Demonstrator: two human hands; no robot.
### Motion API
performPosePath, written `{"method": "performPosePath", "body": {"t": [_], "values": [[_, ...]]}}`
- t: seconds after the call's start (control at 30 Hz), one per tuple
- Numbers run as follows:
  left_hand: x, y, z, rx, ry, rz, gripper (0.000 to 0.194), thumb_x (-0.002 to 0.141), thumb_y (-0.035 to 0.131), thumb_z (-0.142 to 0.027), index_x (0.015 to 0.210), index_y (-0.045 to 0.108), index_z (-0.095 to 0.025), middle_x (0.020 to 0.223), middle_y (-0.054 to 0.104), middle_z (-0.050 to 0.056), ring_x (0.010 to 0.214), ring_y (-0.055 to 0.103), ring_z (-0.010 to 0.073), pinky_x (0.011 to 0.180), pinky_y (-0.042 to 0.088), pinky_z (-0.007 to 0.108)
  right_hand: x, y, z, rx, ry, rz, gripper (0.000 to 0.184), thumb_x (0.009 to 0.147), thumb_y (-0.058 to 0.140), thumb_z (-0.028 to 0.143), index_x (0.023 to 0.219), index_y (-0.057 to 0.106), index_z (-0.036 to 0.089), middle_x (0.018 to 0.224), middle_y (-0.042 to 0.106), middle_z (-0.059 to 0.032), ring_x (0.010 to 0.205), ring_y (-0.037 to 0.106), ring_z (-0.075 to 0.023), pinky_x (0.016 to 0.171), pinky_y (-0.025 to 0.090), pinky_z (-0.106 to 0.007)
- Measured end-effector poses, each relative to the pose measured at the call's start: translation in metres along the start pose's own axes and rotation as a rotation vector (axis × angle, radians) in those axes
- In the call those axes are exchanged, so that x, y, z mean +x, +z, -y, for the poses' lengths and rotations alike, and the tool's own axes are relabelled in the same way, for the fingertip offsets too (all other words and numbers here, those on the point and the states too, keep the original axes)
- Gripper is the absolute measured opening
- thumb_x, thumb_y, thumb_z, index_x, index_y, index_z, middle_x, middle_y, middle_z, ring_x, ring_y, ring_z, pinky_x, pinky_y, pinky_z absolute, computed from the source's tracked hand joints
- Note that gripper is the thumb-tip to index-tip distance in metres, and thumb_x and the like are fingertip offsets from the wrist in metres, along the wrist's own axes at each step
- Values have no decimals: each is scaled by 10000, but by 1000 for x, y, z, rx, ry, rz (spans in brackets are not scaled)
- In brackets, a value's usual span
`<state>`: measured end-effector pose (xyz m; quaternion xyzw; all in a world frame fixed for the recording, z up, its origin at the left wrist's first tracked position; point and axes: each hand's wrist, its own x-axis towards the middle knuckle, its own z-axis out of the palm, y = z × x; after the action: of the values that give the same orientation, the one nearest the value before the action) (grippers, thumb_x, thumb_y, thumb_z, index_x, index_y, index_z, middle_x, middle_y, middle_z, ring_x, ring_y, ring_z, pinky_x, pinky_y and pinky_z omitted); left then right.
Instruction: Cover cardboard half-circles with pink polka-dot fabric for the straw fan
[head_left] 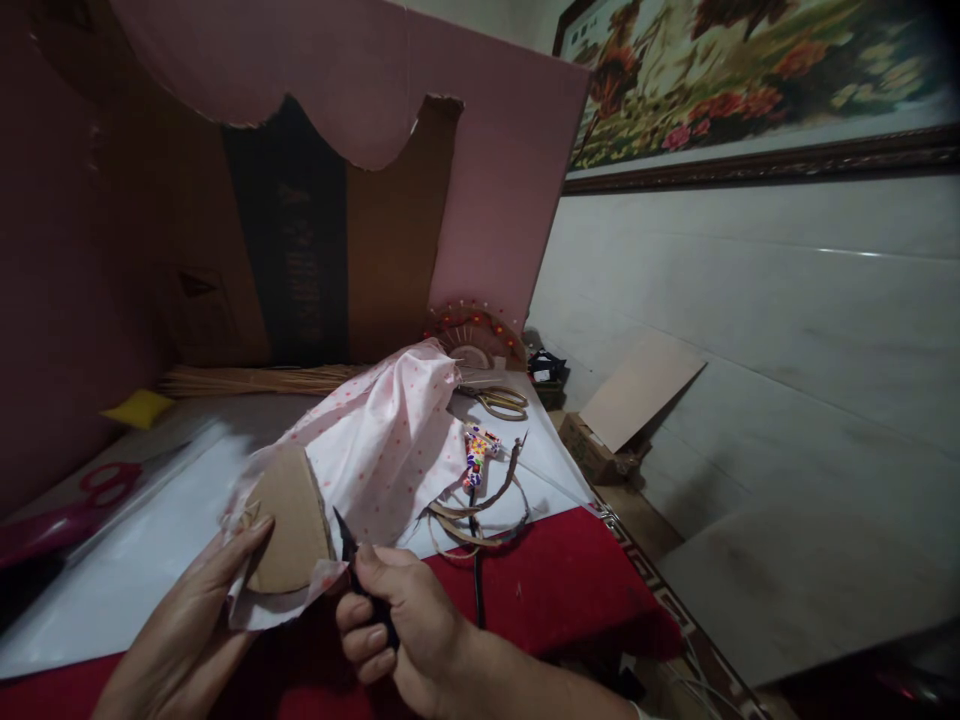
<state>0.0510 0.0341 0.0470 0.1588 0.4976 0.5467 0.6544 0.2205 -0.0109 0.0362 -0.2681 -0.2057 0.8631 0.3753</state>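
My left hand [217,600] grips a rounded piece of brown cardboard [291,535], its thumb pressed on the face. White fabric with pink dots [390,430] lies under and around the cardboard, and a flap folds up at its lower right edge. In my closed right hand [409,610] is a small black pointed cutting tool [346,540], tip up, just right of the cardboard. Its handle is mostly hidden by my fingers, so I cannot make out its exact kind. The rest of the fabric spreads back over the white-topped table [180,500].
Gold-handled scissors [502,402], a flower-patterned glue gun [478,455] and curled cardboard strips [487,520] lie to the right. Red-handled scissors [111,484] lie left, near a yellow pouch [139,408]. Behind stands a large pink cardboard box [502,180]. Red cloth [555,570] covers the front edge.
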Motion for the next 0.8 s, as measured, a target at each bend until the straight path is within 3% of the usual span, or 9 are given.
{"method": "performPosePath", "body": {"t": [0.23,0.4,0.57,0.8], "values": [[6,-7,1,52,16,-8,544,641,729,-65,1173,666,-158,948,759,129,676,731,302,639,640,447,2,12,5,-99,-30,-142,204,1030,329,268,850,396,200,606,331,93,370,171,-10,399,58,-152],[4,-6,-3,54,70,19,617,607,735,-55,1203,653,-195,1022,751,123,724,735,302,644,639,451,2,18,7,-193,-60,-229,251,1034,319,274,816,408,191,559,299,102,363,136,-14,394,32,-173],[4,-6,-6,73,86,4,614,557,772,-69,1153,675,-183,969,758,110,721,735,294,653,640,421,-1,14,3,-163,-20,-160,263,996,448,420,849,390,210,596,369,96,379,187,-8,414,48,-166],[-1,1,-10,106,116,9,831,325,883,-123,1127,675,-198,909,768,92,722,732,354,606,640,435,-2,11,4,-128,18,-91,278,1032,353,411,892,443,189,619,360,86,389,198,-5,410,76,-150]]}}
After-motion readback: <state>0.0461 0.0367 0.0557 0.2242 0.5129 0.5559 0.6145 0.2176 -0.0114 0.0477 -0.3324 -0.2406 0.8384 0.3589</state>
